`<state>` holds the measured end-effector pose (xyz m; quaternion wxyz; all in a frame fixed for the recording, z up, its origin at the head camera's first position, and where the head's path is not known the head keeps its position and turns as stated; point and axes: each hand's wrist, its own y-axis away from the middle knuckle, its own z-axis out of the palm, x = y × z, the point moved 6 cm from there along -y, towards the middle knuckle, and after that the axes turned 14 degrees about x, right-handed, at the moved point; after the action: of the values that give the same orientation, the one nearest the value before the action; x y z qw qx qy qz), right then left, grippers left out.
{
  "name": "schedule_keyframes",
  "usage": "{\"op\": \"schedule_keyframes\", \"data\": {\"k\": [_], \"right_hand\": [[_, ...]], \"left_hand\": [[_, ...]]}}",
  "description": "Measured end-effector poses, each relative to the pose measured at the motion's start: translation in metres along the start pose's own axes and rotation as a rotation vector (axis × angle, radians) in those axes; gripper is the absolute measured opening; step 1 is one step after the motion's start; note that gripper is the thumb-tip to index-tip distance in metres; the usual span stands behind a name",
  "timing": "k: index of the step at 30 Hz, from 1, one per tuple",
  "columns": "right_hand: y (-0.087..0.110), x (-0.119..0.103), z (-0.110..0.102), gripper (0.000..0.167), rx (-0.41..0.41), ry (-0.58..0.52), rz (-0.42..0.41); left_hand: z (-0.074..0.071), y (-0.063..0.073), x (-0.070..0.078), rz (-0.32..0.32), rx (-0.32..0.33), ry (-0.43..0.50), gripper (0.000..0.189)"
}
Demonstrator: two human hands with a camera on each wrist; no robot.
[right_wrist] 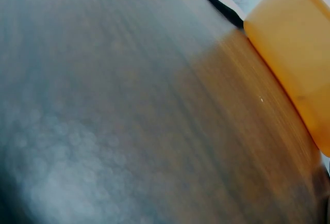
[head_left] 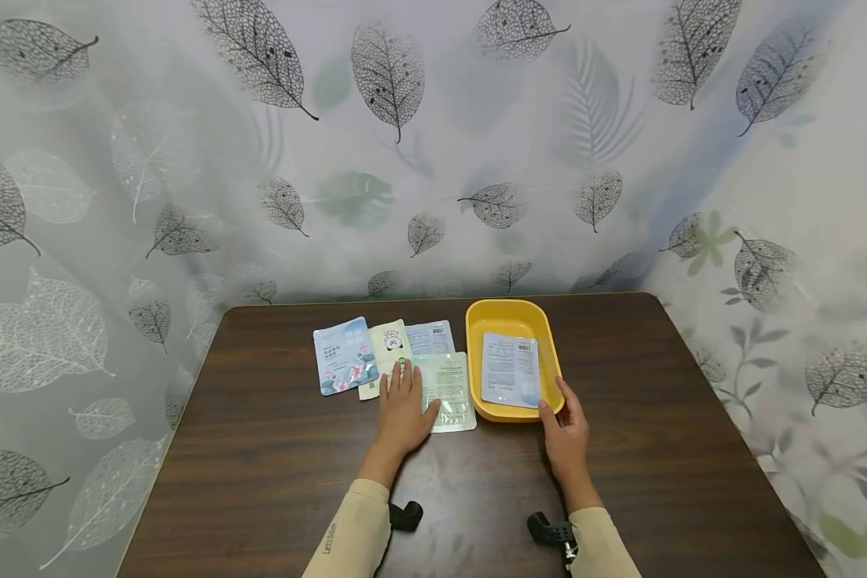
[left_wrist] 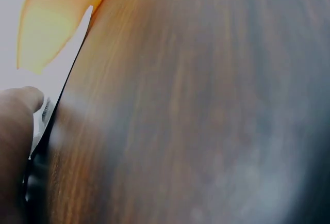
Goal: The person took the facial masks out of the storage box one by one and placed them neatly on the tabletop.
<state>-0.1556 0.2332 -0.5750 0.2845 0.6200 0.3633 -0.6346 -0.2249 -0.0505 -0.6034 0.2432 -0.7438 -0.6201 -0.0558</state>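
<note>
My left hand (head_left: 402, 413) lies spread over a pale green face-mask sachet (head_left: 453, 393), its fingertips reaching a cream sachet with a cartoon animal (head_left: 390, 343). A blue floral sachet (head_left: 346, 356) is left of these, and a pale blue one (head_left: 435, 336) lies partly covered behind them. My right hand (head_left: 569, 437) grips the front right corner of a yellow plastic tray (head_left: 509, 317), thumb at the rim and fingers along the outer side. Inside the tray is one pale blue-white sachet (head_left: 510, 368), printed side up. In the left wrist view, my thumb (left_wrist: 23, 105) shows beside the sachet edge.
The dark wood-grain table (head_left: 282, 474) carries everything. A leaf-patterned curtain (head_left: 433, 160) hangs behind it and at both sides. Black camera mounts (head_left: 405, 516) sit at both wrists. The tray's outer wall (right_wrist: 291, 53) rises close by in the right wrist view.
</note>
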Motion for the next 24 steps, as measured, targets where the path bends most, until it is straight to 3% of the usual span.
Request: {"op": "schedule_keyframes", "data": {"k": [10,24], "right_hand": [[-0.011,0.033,-0.003,0.058,-0.005,0.016,0.03],[-0.011,0.036,-0.003,0.057,-0.01,0.014,0.018]], "left_hand": [[0.004,0.002,0.0,0.009,0.024,-0.046,0.079],[0.003,0.002,0.0,0.019,0.036,-0.039,0.078]]}}
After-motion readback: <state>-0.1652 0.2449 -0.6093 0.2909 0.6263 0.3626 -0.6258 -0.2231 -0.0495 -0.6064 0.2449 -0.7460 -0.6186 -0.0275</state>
